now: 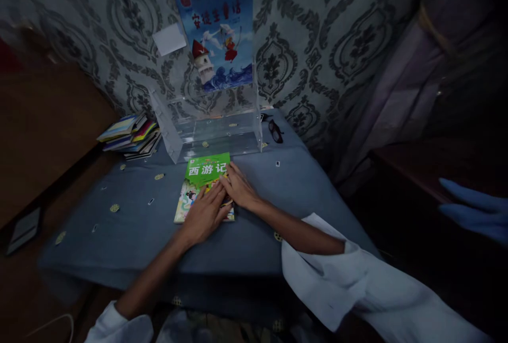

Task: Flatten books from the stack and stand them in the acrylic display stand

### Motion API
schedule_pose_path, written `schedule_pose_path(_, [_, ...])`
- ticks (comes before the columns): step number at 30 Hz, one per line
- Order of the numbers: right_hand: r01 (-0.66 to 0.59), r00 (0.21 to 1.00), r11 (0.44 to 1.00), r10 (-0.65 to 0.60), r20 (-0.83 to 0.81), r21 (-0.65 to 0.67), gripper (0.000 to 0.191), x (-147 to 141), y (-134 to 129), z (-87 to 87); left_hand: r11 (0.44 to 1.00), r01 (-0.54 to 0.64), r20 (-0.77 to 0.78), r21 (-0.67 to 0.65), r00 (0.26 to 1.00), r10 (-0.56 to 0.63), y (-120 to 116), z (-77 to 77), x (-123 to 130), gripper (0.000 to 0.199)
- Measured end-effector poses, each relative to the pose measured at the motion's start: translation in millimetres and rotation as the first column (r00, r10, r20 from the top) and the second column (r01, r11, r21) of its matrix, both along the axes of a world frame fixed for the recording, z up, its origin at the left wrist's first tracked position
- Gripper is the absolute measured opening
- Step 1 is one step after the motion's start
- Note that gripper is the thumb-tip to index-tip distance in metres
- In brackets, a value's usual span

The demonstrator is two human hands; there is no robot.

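A green book [202, 167] with white Chinese characters and a cartoon picture lies on the blue-grey cloth of the table [159, 253], just in front of a clear acrylic stand [222, 144]. My left hand [205, 213] rests flat on the lower part of its cover, fingers spread a little. On the book's right edge lies my right hand [239, 187], its fingers extended and its fingertips close to those of my left hand. Neither hand grips anything. A blue book [222, 30] stands upright at the top of the acrylic stand.
A pile of books [130, 134] sits at the table's back left. Dark glasses [275, 131] lie right of the stand. A white card [170, 39] is beside the blue book. Blue gloved fingers [476, 208] show at the far right. A phone-like device [24, 231] lies left.
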State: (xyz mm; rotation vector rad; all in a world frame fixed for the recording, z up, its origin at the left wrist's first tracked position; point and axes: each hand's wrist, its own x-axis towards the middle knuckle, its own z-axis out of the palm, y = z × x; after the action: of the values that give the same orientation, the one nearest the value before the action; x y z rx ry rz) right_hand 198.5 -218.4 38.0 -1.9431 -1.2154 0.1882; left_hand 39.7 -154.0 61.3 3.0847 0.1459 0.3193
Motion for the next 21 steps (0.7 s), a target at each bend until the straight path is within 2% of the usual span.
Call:
schedule_pose_path(3, [0.007,0.997,0.997,0.000,0.080,-0.082,0.055,-5.8,-5.1,7.2,0.992,-0.126,-0.021,-0.001,0.992,0.126,5.5,-2.8,-17.2,0.055])
schedule_pose_path(7, [0.015,0.990,0.989,0.006,0.143,-0.146,0.051,-12.9,-10.7,16.9,0.952,-0.305,-0.067,-0.015,0.950,0.304,15.2,-4.3,-27.5,0.057])
schedule_pose_path(10, [0.025,0.989,0.988,-0.002,0.150,-0.152,0.048,-16.4,-12.1,20.5,0.899,-0.436,-0.098,-0.042,0.897,0.431,21.7,-5.0,-24.7,0.061])
schedule_pose_path(13, [0.028,0.988,0.987,-0.003,0.154,-0.157,0.045,-18.4,-13.2,21.4,0.829,-0.533,-0.084,-0.170,0.846,0.526,29.8,-8.2,-17.0,0.065])
schedule_pose_path(15, [0.028,0.988,0.987,-0.002,0.156,-0.161,0.044,-19.3,-14.4,21.6,0.761,-0.536,-0.029,-0.365,0.824,0.566,36.9,-11.3,-11.8,0.067])
schedule_pose_path(17, [0.031,0.988,0.986,-0.005,0.156,-0.161,0.044,-20.1,-15.8,21.9,0.676,-0.489,0.026,-0.551,0.800,0.599,45.1,-13.8,-7.9,0.065])
schedule_pose_path(19, [0.034,0.988,0.987,-0.009,0.154,-0.158,0.044,-20.9,-17.3,22.7,0.609,-0.441,0.054,-0.659,0.780,0.623,53.5,-13.9,-5.5,0.060])
schedule_pose_path(21, [0.035,0.989,0.988,-0.012,0.150,-0.153,0.045,-21.3,-18.7,23.6,0.586,-0.395,0.079,-0.708,0.780,0.621,62.1,-10.8,-3.9,0.054])
